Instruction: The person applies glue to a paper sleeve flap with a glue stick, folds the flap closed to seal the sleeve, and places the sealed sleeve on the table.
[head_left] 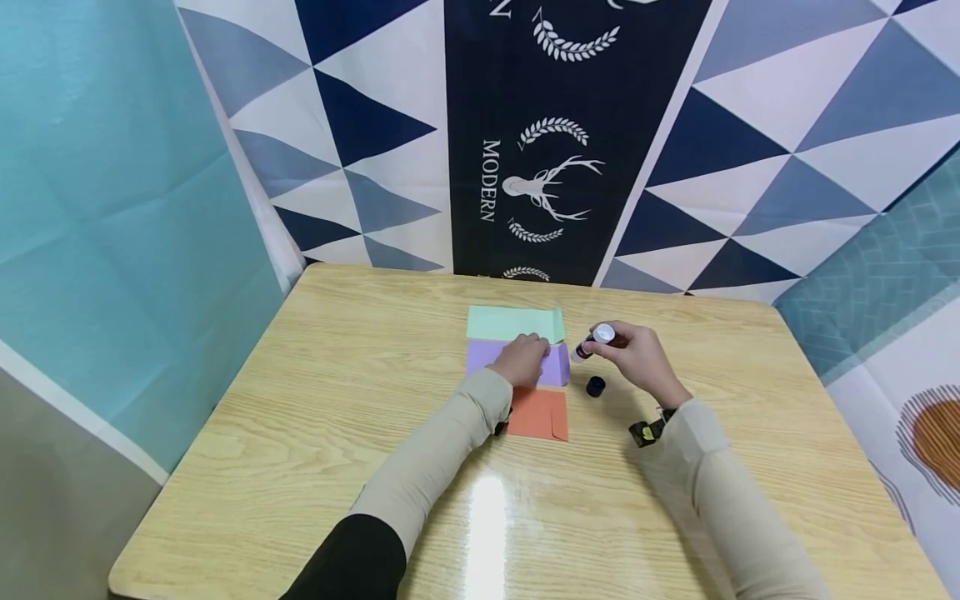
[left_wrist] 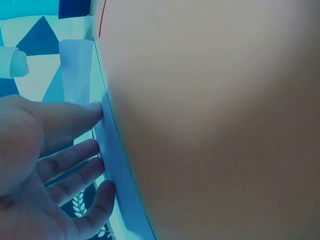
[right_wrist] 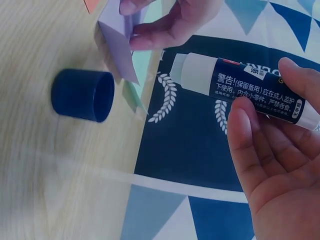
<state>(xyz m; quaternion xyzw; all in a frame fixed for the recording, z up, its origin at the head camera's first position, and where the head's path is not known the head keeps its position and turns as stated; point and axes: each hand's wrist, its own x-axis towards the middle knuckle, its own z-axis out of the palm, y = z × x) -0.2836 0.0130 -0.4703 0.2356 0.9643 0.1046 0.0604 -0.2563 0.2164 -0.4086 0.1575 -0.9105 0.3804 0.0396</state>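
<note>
My right hand [head_left: 639,357] grips a glue stick [right_wrist: 200,75] in its fingers and thumb. The stick is uncapped and tilted, its pale glue end pointing toward the purple envelope [head_left: 480,355]. My left hand [head_left: 521,360] rests on that envelope, fingertips touching the paper, and hides part of it. The purple envelope's flap stands raised on the right side, as the right wrist view shows. Behind it lies a green envelope [head_left: 513,322]; in front lies an orange envelope [head_left: 537,414]. A dark cap [head_left: 596,386] sits on the table just right of the envelopes.
The wooden table [head_left: 337,350] carries all of these. Its back edge meets a patterned cloth [head_left: 390,125], and a teal cloth [head_left: 135,208] hangs at the left. Black straps with small devices are on both wrists.
</note>
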